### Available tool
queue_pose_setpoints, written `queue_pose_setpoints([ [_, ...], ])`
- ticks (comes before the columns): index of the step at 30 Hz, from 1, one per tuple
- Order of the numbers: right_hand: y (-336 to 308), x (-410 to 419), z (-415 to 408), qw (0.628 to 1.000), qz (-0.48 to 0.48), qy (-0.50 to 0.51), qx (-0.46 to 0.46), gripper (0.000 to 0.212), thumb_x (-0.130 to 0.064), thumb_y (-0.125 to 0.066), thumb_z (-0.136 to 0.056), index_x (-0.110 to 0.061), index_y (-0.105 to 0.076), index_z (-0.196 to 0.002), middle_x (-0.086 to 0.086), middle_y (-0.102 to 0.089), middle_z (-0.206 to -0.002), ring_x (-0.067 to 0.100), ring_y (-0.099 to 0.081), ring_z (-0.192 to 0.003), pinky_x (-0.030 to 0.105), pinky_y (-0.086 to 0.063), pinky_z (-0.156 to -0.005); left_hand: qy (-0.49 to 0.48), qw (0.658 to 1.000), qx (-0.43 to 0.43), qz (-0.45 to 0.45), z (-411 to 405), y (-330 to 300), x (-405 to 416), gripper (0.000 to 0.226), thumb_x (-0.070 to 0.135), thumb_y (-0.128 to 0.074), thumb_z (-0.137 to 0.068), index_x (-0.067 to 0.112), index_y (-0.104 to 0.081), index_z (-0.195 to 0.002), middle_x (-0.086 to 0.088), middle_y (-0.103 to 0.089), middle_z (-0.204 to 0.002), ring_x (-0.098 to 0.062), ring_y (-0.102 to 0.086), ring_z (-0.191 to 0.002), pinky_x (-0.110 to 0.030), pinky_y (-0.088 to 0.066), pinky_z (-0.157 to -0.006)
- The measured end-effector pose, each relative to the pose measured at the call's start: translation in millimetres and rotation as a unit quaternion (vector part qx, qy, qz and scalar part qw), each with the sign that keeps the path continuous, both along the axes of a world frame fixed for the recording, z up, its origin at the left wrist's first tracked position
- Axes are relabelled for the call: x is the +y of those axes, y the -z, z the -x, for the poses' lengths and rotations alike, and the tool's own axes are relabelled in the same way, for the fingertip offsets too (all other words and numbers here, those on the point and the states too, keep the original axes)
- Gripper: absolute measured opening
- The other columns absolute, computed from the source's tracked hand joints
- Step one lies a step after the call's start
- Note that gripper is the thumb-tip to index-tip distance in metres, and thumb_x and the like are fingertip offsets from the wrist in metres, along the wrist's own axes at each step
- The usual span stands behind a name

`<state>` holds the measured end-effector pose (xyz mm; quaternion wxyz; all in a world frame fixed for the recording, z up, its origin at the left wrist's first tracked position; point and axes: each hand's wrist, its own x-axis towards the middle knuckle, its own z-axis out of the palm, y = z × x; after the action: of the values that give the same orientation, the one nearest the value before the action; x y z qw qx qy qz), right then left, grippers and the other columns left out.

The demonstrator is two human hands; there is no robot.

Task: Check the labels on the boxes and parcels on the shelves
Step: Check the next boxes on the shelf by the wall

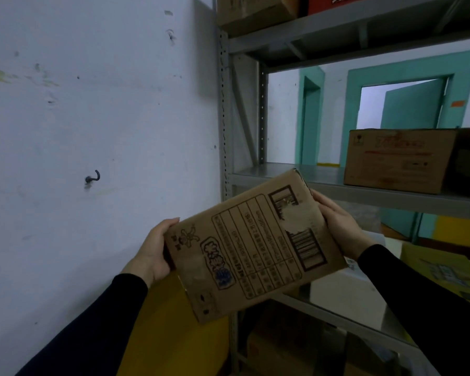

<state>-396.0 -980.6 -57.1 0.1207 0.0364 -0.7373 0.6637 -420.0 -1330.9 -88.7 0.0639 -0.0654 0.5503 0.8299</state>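
A flat cardboard box [253, 245] is held up in front of the metal shelves [364, 196], tilted, with its printed face turned toward the camera. The left hand [155, 253] grips the box's lower left edge, thumb on the front and fingers wrapped behind; the right hand [337, 226] clasps the upper right edge the same way. Both are closed on the box, and it touches no shelf. The face shows a printed table of text, a barcode and a small logo, with part of the surface torn near the top, so this box appears to be under inspection right now. As for progress, only this one box is clearly in hand. A larger brown carton [399, 161] sits on the middle shelf to the right, more cartons [255, 12] rest on the top shelf, and a yellow parcel [440, 270] and a white package [345, 289] lie on the lower shelf behind the right sleeve. Nothing shows whether any of those have been checked, so much of the task seems to remain. A bare wall with a hook [92, 177] fills the left side.
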Motion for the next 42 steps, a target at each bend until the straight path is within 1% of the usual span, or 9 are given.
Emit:
queue_pose_setpoints([
  [3, -4.0, 1.7, 10.9, 0.995, -0.064, 0.060, -0.039, 0.082, -0.076, -0.055, -0.085, -0.032, -0.039, -0.153, 0.002, -0.050, -0.151, 0.023, -0.053, -0.131, 0.041, -0.042, -0.110, -0.024, 0.997, 0.035, -0.057, 2.4, 4.8, 1.1, 0.032, 0.035, -0.058, -0.092, 0.018, -0.066, -0.066, -0.006, -0.066, -0.069, -0.023, -0.059, -0.070, -0.035, -0.047, -0.067],
  [5, -5.8, 3.3, 16.8, 0.990, -0.054, 0.049, -0.118, 0.108, -0.097, -0.050, -0.063, -0.025, -0.054, -0.144, 0.007, -0.067, -0.132, 0.027, -0.065, -0.117, 0.046, -0.050, -0.103, -0.016, 0.994, 0.068, -0.082, 0.1, 0.9, 4.1, 0.022, 0.031, -0.056, -0.095, 0.018, -0.067, -0.081, -0.005, -0.067, -0.070, -0.023, -0.059, -0.073, -0.036, -0.047, -0.068],
  [9, -6.1, -0.1, 10.9, 0.987, 0.039, -0.058, -0.148, 0.071, -0.078, -0.042, -0.086, -0.022, -0.073, -0.117, 0.014, -0.076, -0.109, 0.033, -0.074, -0.096, 0.046, -0.062, -0.076, -0.009, 0.988, 0.106, -0.109, 0.4, 3.2, 1.1, 0.022, 0.029, -0.052, -0.097, 0.019, -0.069, -0.107, -0.007, -0.071, -0.081, -0.023, -0.061, -0.082, -0.038, -0.047, -0.074],
  [15, 16.7, 13.9, 15.4, 0.970, 0.190, -0.077, -0.129, 0.067, -0.062, -0.058, -0.086, -0.012, -0.067, -0.128, 0.022, -0.069, -0.123, 0.040, -0.065, -0.113, 0.055, -0.051, -0.096, 0.021, 0.989, 0.085, -0.117, 5.2, 20.3, -10.9, 0.057, 0.026, -0.057, -0.090, 0.023, -0.048, -0.146, -0.014, -0.065, -0.122, -0.029, -0.060, -0.105, -0.046, -0.045, -0.094],
  [20, 14.2, 10.0, 16.0, 0.961, 0.240, -0.079, -0.117, 0.050, -0.039, -0.066, -0.083, -0.010, -0.062, -0.124, 0.016, -0.076, -0.094, 0.028, -0.074, -0.073, 0.038, -0.060, -0.055, 0.039, 0.982, 0.080, 0.167, -3.3, -2.4, 9.6, 0.046, 0.039, -0.047, -0.102, 0.019, -0.045, -0.143, -0.002, -0.041, -0.153, -0.020, -0.048, -0.127, -0.032, -0.037, -0.102],
  [23, 16.9, -10.1, 16.4, 0.978, 0.161, -0.066, -0.114, 0.050, -0.027, -0.069, -0.090, -0.018, -0.051, -0.136, 0.014, -0.073, -0.112, 0.030, -0.073, -0.087, 0.042, -0.062, -0.065, 0.083, 0.967, 0.119, 0.209, -17.5, -30.5, 57.6, 0.033, 0.048, -0.027, -0.105, 0.034, -0.040, -0.132, 0.021, -0.050, -0.122, -0.006, -0.047, -0.112, -0.023, -0.038, -0.090],
  [28, 21.7, -28.7, 17.8, 0.994, 0.030, -0.049, -0.096, 0.071, -0.026, -0.073, -0.090, -0.034, -0.037, -0.151, 0.001, -0.066, -0.123, 0.027, -0.070, -0.106, 0.048, -0.058, -0.091, 0.073, 0.976, 0.128, 0.160, -3.3, -8.5, 77.1, 0.055, 0.059, -0.042, -0.098, 0.025, -0.050, -0.141, -0.001, -0.065, -0.127, -0.018, -0.060, -0.117, -0.036, -0.050, -0.097],
  [33, 23.8, -25.2, 14.4, 0.993, 0.028, -0.052, -0.105, 0.077, -0.034, -0.074, -0.088, -0.042, -0.031, -0.152, 0.001, -0.064, -0.125, 0.027, -0.070, -0.105, 0.045, -0.059, -0.089, 0.065, 0.980, 0.108, 0.155, -2.2, -2.1, 79.9, 0.040, 0.042, -0.045, -0.103, 0.020, -0.050, -0.136, 0.000, -0.065, -0.115, -0.015, -0.062, -0.103, -0.028, -0.048, -0.074],
  [42, 30.4, -23.2, 12.4, 0.987, 0.119, -0.039, -0.098, 0.064, -0.033, -0.068, -0.094, -0.038, -0.036, -0.151, 0.002, -0.067, -0.124, 0.027, -0.070, -0.102, 0.036, -0.059, -0.067, 0.076, 0.967, 0.164, 0.179, -4.0, -29.3, 85.4, 0.036, 0.045, -0.037, -0.105, 0.030, -0.049, -0.135, 0.004, -0.063, -0.123, -0.008, -0.060, -0.107, -0.023, -0.048, -0.085],
])
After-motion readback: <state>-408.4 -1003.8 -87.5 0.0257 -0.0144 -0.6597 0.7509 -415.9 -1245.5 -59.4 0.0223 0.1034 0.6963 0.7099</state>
